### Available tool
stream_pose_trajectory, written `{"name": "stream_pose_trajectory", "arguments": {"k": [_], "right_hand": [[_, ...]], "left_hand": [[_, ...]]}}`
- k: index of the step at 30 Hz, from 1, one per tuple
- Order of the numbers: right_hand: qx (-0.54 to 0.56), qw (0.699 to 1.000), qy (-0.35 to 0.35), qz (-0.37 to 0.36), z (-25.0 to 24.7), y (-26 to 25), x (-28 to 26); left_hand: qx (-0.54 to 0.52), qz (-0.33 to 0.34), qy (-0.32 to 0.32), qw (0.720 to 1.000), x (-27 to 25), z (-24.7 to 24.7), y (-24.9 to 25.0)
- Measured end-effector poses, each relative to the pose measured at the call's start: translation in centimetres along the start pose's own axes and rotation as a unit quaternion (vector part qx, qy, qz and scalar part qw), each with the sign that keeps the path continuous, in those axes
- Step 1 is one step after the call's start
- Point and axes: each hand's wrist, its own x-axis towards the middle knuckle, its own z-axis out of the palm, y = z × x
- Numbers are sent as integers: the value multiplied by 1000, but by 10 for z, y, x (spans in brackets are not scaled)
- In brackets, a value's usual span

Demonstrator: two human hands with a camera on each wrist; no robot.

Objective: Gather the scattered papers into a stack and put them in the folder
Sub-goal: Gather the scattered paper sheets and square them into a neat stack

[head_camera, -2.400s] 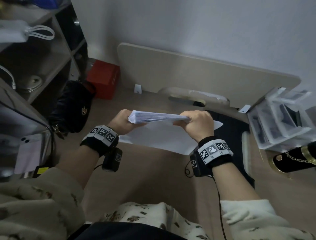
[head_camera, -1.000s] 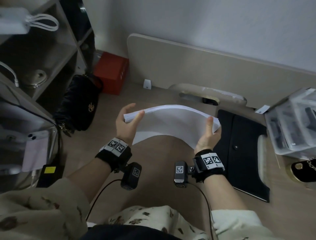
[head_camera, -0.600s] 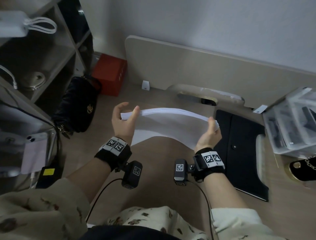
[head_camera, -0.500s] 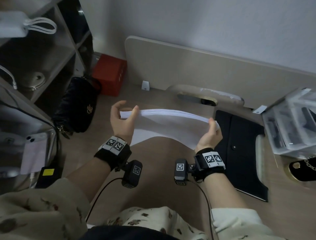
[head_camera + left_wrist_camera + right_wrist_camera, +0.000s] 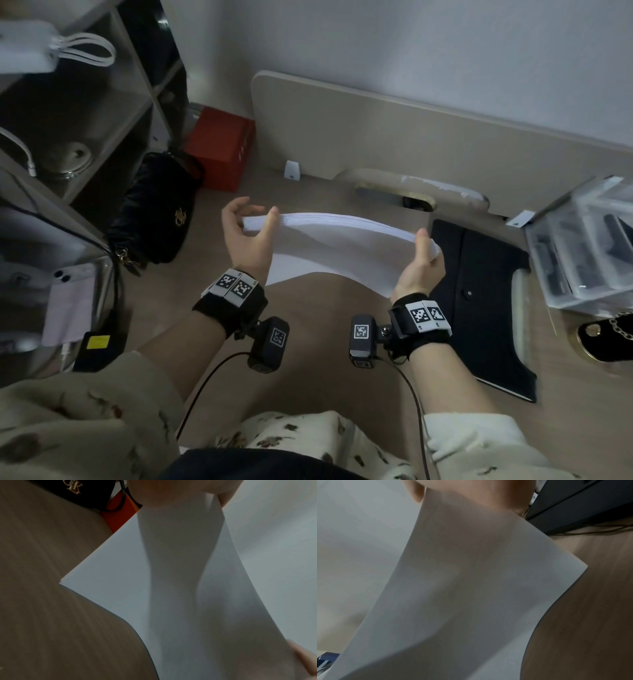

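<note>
A thick stack of white papers [image 5: 342,246] hangs bowed above the wooden desk, its lower edge drooping toward me. My left hand [image 5: 248,228] holds its left end, thumb on top and the fingers curled behind. My right hand [image 5: 423,257] grips the right end, thumb up against the edge. Both wrist views are filled by the underside of the papers [image 5: 171,581] [image 5: 462,581]. The black folder [image 5: 479,301] lies closed and flat on the desk, just right of my right hand.
A black handbag [image 5: 157,212] and a red box [image 5: 219,147] sit at the back left beside a shelf unit [image 5: 68,113]. Clear plastic boxes [image 5: 582,246] stand at the right, with a black and gold item [image 5: 609,335] near them. A beige board [image 5: 411,137] leans against the wall.
The papers went from upright between both fists to a flat, bowed hold at their ends. In the last second the stack tilted edge-on and rose slightly.
</note>
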Motion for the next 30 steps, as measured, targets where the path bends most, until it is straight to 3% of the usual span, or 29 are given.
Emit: {"name": "stream_pose_trajectory", "arguments": {"k": [15,30], "right_hand": [[32,999,-28,30,-5,3,6],[14,998,-47,32,-8,1,6]], "left_hand": [[-8,-116,-22,993,6,0,0],[-20,-99,-34,994,13,4,-3]]}}
